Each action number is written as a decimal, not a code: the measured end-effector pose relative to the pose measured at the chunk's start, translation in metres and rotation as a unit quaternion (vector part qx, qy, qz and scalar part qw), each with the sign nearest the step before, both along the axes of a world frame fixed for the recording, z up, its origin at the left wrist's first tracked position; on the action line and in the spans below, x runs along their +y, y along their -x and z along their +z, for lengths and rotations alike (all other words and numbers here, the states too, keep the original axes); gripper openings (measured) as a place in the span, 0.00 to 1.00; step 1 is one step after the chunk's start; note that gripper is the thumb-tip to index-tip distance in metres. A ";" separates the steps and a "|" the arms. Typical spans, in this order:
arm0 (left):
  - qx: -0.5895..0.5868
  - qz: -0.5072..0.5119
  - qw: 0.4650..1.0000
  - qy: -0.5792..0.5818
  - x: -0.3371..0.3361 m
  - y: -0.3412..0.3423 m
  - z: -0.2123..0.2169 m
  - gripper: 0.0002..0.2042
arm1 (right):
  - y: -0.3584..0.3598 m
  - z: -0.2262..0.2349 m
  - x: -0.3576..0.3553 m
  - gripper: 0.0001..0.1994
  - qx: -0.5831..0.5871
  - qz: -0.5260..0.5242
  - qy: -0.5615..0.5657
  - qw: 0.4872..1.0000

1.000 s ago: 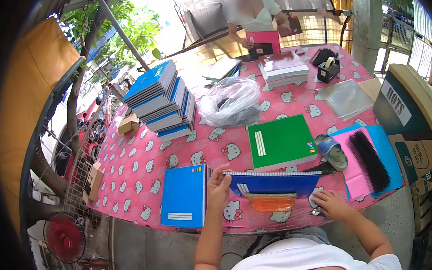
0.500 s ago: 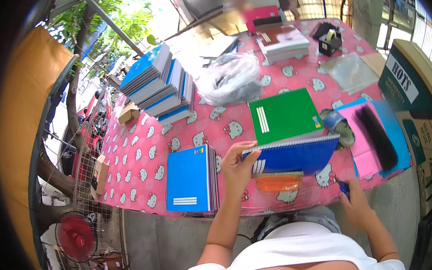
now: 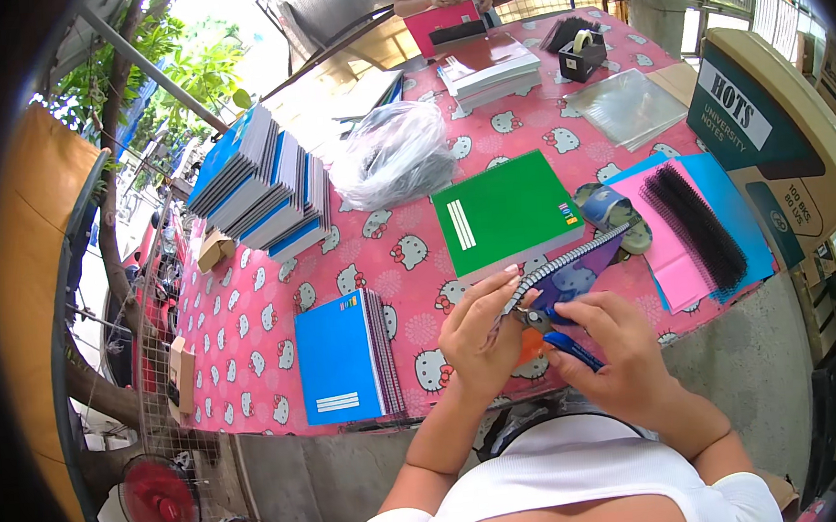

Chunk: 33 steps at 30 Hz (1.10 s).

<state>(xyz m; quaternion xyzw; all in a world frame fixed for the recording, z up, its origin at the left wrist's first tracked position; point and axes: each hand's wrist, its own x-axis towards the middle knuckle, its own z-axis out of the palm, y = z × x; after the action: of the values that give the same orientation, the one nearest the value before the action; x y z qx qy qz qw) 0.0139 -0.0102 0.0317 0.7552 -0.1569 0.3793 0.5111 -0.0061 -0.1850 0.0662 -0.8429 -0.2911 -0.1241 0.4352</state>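
My left hand (image 3: 480, 338) grips a spiral notebook (image 3: 580, 278) by one end, its coil edge upward and its cover looking purple-blue. In my right hand (image 3: 620, 349) is a pair of blue-handled pliers (image 3: 574, 350), fingers around the parted handles. The metal jaws are at the coil's near end, beside my left fingers; whether they bite the wire I cannot make out. Just beyond lies a stack topped by a green notebook (image 3: 511, 212). To the left sits a stack of blue spiral notebooks (image 3: 336, 357). Something orange (image 3: 530, 347) shows partly beneath my hands.
Tall blue notebook stacks (image 3: 265, 189) and a clear plastic bundle (image 3: 394, 157) stand farther back. On the right are black coils (image 3: 694, 230) on pink and blue sheets, a roll of tape (image 3: 616, 215) and a carton (image 3: 784, 143). Across the table, a person holds a pink notebook (image 3: 442, 25).
My right hand has come up from the table's front edge with the pliers to the notebook's coil end. The notebook has turned, its coil now slanting up to the right.
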 end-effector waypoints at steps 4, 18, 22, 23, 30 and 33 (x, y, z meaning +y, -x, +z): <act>-0.041 -0.019 0.998 -0.041 0.008 0.001 -0.011 0.12 | -0.022 -0.017 -0.018 0.17 0.531 0.186 -0.261 0.784; -0.328 0.198 0.904 0.191 0.205 0.090 0.105 0.15 | -0.038 -0.215 -0.087 0.20 0.044 -0.159 0.224 0.960; -0.291 0.346 0.853 -0.261 0.261 0.105 0.157 0.13 | -0.051 -0.187 -0.080 0.16 0.020 -0.150 0.160 0.975; -0.218 0.195 0.895 -0.338 0.283 0.098 0.162 0.10 | -0.058 -0.176 -0.076 0.15 0.016 -0.152 0.117 0.981; 0.120 0.191 0.887 -0.404 0.299 -0.059 -0.027 0.17 | -0.080 -0.144 -0.038 0.11 0.002 -0.127 0.057 0.990; 0.344 0.233 0.813 -0.407 0.332 -0.037 -0.149 0.19 | -0.083 -0.153 -0.040 0.10 0.012 -0.125 0.059 0.990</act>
<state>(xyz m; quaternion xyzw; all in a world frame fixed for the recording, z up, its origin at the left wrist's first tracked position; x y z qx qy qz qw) 0.0505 0.3214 -0.1171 0.9894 0.0701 0.1036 0.0734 0.0767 -0.2250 -0.0869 -0.8981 -0.1852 -0.1499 0.3696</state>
